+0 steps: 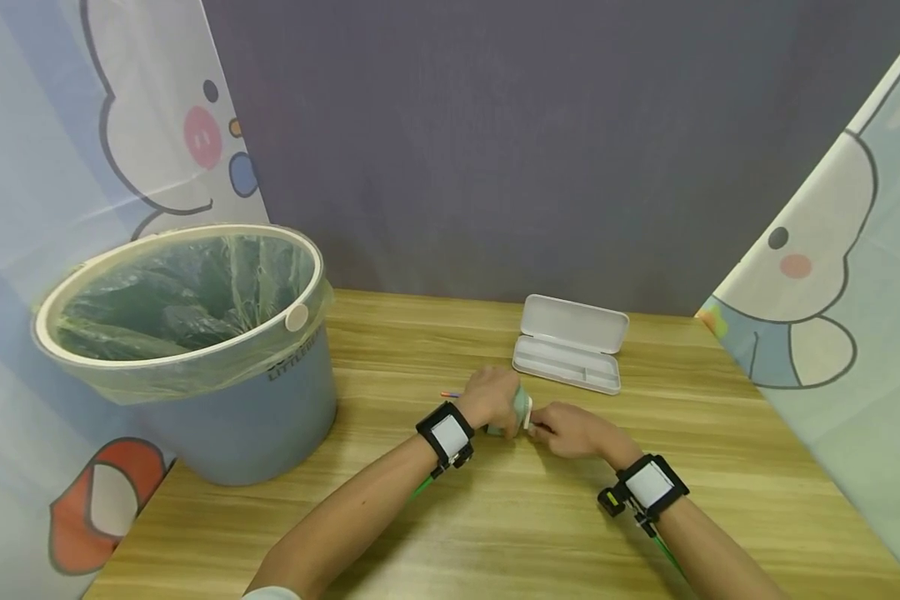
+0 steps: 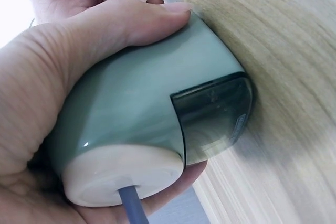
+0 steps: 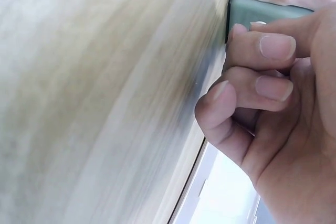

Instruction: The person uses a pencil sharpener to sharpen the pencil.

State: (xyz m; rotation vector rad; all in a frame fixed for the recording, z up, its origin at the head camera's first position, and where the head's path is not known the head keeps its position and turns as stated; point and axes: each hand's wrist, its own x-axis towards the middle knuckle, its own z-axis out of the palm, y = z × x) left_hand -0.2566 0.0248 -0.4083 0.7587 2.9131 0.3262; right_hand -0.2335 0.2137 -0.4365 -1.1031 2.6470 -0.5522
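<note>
A pale green pencil sharpener [image 2: 142, 93] lies in the grip of my left hand [image 1: 491, 397], its thumb along one side and its fingers round the other. From the cream round face sticks a blue-grey pencil [image 2: 132, 204], whose orange end shows left of that hand in the head view. The sharpener has a dark see-through shavings drawer [image 2: 212, 116]. At its opposite end my right hand [image 1: 573, 429] curls thumb and fingers at a small crank handle, mostly hidden by the fingers. In the right wrist view the sharpener's green body [image 3: 273, 10] shows beyond these curled fingers.
Behind the hands an opened white pencil case [image 1: 567, 364] lies with its lid up, against the grey wall [image 1: 495, 150]. A large blue bin [image 1: 243, 433] with a clear liner stands on the left of the wooden table [image 1: 495, 533]. Cartoon-printed cloths hang at both sides.
</note>
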